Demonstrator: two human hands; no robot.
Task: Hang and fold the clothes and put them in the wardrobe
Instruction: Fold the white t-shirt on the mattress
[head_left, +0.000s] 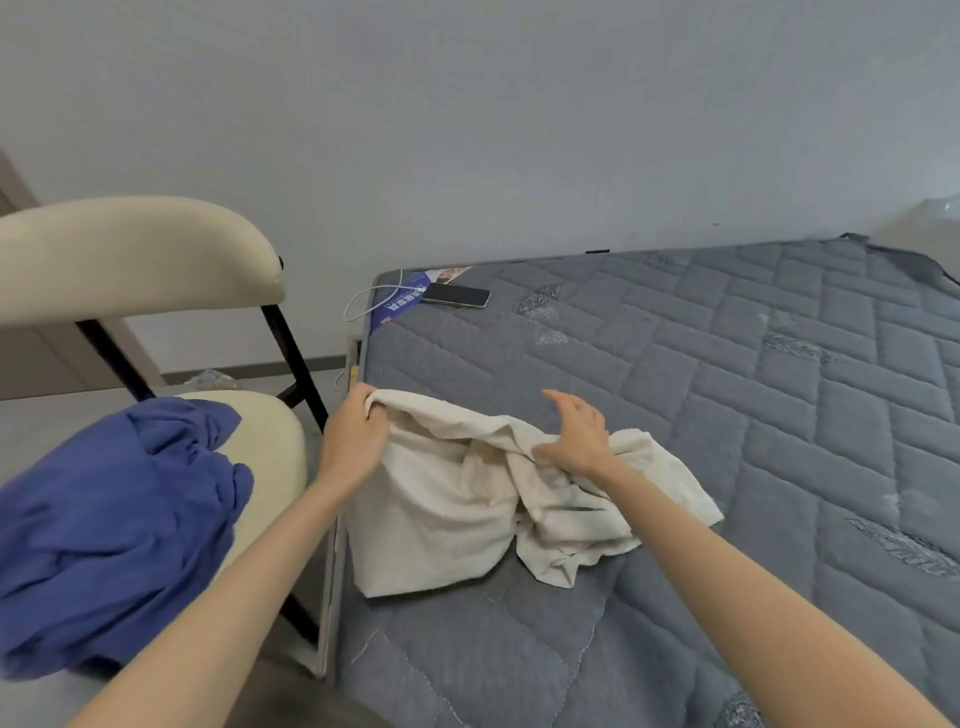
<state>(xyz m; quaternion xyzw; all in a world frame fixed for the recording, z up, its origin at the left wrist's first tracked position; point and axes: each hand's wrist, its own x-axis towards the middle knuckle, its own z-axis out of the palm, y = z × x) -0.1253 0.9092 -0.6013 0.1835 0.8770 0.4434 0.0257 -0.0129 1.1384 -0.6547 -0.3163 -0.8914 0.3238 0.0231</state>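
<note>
Both our forearms are bare and reach forward from the lower edge of the view, converging slightly. The left forearm (234, 571) runs up and to the right, wrist straight. The left hand (356, 431) shows its back to the camera, fingers (366, 402) curled over and gripping the upper left corner of the cream cloth (441, 514). The right forearm (753, 571) runs up and to the left. The right hand (576, 441) is palm down with its heel and thumb on the cloth's bunched middle, fingers straight, spread a little and lifted. The hands are well apart.
</note>
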